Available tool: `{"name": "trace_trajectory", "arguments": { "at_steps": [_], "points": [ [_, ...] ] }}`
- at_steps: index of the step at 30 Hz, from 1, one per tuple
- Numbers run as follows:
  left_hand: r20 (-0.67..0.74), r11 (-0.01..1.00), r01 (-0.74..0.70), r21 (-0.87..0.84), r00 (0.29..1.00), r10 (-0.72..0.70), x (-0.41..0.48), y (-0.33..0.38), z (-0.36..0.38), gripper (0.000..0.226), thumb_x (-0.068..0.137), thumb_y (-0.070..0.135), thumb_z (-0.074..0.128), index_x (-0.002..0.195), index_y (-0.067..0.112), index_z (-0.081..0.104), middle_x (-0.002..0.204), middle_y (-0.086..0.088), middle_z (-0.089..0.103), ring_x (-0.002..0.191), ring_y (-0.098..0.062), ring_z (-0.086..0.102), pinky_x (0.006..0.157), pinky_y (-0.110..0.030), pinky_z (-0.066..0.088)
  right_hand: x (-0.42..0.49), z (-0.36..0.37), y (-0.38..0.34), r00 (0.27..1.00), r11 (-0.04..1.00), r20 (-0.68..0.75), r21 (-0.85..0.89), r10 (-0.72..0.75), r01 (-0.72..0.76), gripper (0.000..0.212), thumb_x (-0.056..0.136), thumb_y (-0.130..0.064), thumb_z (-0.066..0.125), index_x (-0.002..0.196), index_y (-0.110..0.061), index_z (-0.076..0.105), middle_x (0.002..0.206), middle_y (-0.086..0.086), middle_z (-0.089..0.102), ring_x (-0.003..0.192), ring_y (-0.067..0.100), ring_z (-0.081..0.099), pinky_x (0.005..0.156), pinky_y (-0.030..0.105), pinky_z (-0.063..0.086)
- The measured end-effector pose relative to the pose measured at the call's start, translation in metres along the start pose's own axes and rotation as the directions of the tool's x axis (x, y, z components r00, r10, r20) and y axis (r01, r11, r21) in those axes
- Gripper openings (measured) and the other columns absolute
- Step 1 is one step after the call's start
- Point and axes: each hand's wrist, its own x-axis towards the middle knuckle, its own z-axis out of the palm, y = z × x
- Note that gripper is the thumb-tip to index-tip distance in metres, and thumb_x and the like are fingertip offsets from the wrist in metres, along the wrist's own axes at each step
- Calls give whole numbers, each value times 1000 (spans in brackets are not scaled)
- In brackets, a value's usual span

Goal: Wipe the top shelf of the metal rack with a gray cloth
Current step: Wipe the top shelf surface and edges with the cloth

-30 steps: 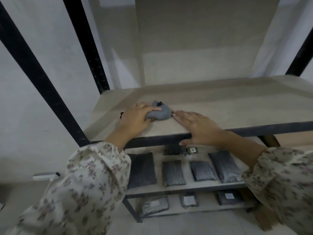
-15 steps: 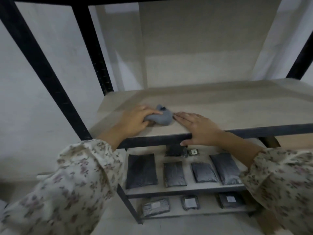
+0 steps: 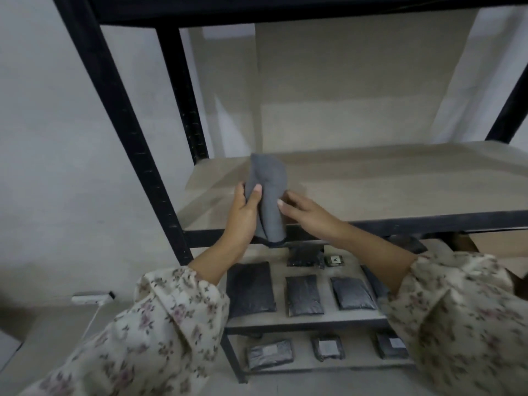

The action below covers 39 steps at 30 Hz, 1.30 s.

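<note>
The gray cloth (image 3: 268, 195) hangs upright in the air in front of the rack's front rail, lifted off the light wooden shelf board (image 3: 385, 184). My left hand (image 3: 245, 212) grips its left side, thumb pressed on the fabric. My right hand (image 3: 305, 212) touches the cloth's right edge with its fingertips; whether it pinches the fabric is unclear. The black metal rack (image 3: 128, 132) frames the shelf, with another dark shelf (image 3: 285, 10) overhead.
Several dark flat packets (image 3: 304, 294) lie on the lower shelf, and more labelled packets (image 3: 270, 354) sit on the one beneath. A white power strip (image 3: 91, 298) lies on the floor at the left. A pale wall stands behind the rack.
The cloth was bunched on the shelf under my left hand; now it is lifted and hanging open. My right hand left the shelf edge and came to the cloth. The camera view tilted up.
</note>
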Motion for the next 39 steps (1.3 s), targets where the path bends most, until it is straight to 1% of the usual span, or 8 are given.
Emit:
{"name": "trace_trajectory", "arguments": {
  "at_steps": [5, 9, 14, 16, 20, 29, 34, 39],
  "points": [
    [-127, 973, 82, 218, 990, -55, 18, 1, -16, 35, 97, 29, 41, 125, 8, 44, 130, -13, 44, 120, -27, 47, 104, -46, 38, 20, 32, -24, 974, 818, -96, 563, 206, -118, 15, 89, -25, 59, 86, -18, 46, 87, -3, 62, 83, 11, 60, 69, 26, 49],
    [-75, 877, 38, 480, 997, -2, 35, -2, -44, 26, 93, 41, 46, 108, 21, 48, 114, 0, 31, 111, -18, 36, 95, -30, 34, 36, 31, -42, 954, 758, -48, 619, 296, -204, 40, 78, -19, 71, 103, -19, 39, 102, 8, 60, 83, 20, 64, 60, 31, 55],
    [19, 334, -58, 941, 993, 120, 51, -15, -87, 40, 92, 41, 45, 130, 29, 46, 123, -5, 32, 115, -24, 27, 101, -36, 22, 87, -4, -46, 891, 981, -419, 2, 176, -193, 33, 88, -13, 57, 111, -25, 37, 104, 9, 51, 78, 17, 56, 58, 24, 48],
    [-3, 243, -27, 970, 993, 120, 51, -22, -95, 42, 93, 39, 44, 132, 24, 44, 131, -9, 34, 121, -29, 27, 106, -39, 21, 106, -15, -32, 899, 695, -436, -657, -34, -292, 50, 88, -12, 53, 130, -22, 28, 116, 16, 46, 93, 30, 53, 67, 36, 44],
    [-6, 190, 11, 982, 1000, -25, 53, -33, -94, 47, 96, 47, 28, 139, 27, 34, 149, -9, 21, 140, -27, 10, 115, -43, 7, 125, 5, -2, 992, 262, -113, -957, 50, -122, 48, 93, -36, 41, 135, -27, 21, 132, 19, 40, 117, 37, 39, 88, 49, 36],
    [-26, 108, 34, 994, 997, -70, 53, -36, -93, 52, 95, 52, 18, 143, 33, 21, 155, -5, 14, 142, -23, 8, 117, -43, 6, 183, -17, 7, 964, 748, 188, -664, 186, -15, 24, 86, -22, 55, 109, -27, 50, 123, 14, 47, 102, 28, 49, 88, 33, 41],
    [-24, 115, 30, 993, 998, -58, 52, -37, -94, 51, 94, 53, 19, 142, 35, 22, 155, -2, 15, 141, -21, 11, 116, -41, 7, 230, -17, 10, 989, 678, -146, -725, 19, -121, 33, 91, -25, 48, 123, -29, 42, 121, 17, 41, 108, 37, 45, 83, 41, 42],
    [-42, 123, 42, 992, 999, -2, 51, -40, -93, 50, 93, 54, 22, 139, 37, 26, 152, 1, 20, 139, -20, 16, 115, -39, 10, 227, 24, 26, 990, 649, 142, -754, 7, 104, 36, 92, -31, 45, 126, -23, 54, 114, 8, 51, 100, 23, 48, 85, 33, 43]
  ]
}}
